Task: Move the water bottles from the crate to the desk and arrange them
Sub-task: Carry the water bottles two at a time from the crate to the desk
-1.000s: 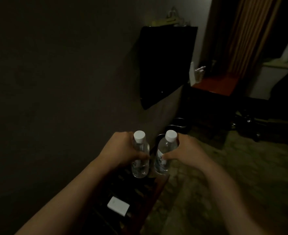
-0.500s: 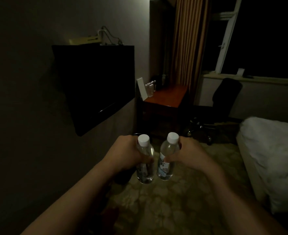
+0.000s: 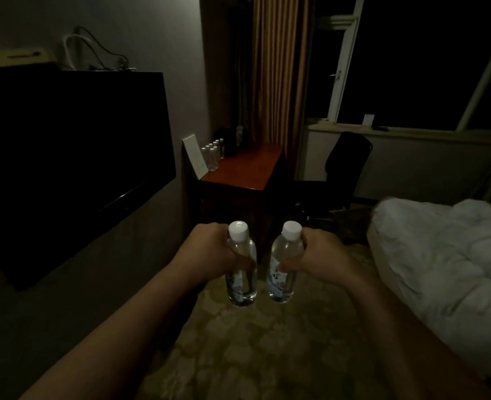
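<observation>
Room: dim bedroom, patterned carpet (image 3: pixel 253 350) underfoot, a big black wall-mounted television screen (image 3: pixel 65 157) on the left, striped brown curtain (image 3: pixel 278 70) ahead, dark window beyond.
Bed: white rumpled duvet on the bed (image 3: pixel 446 272) along the right side, close by the right arm.
Desk: reddish-brown wooden tabletop (image 3: pixel 247 166) ahead by the wall, well apart from the hands; a black office chair (image 3: pixel 345 166) sits just beside it.
Already placed: a cluster of small clear white-capped bottles on the desk (image 3: pixel 213 153) stands upright at its far left edge, beside a leaning white card (image 3: pixel 195 155).
Left hand (image 3: pixel 209 255): and it's wrapped round the body of the left clear plastic water bottle with white screw cap (image 3: pixel 242 267), fingers curled over the label zone, bottle upright in the air.
Right hand (image 3: pixel 322 258): same story, fingers and thumb curled round the right clear plastic water bottle with white cap (image 3: pixel 285 261), upright, near its twin but not touching.
Crate: not in view.
Handling: both look full, so I'd judge modest weight for one hand each; thin plastic walls likely give under a hard squeeze, and smooth sides could slip, so that mid-body hold on the label band looks right. Caps sealed, spill risk low; not fragile.
Set-down: likely needs a flat base landing beside the standing group without knocking it.
</observation>
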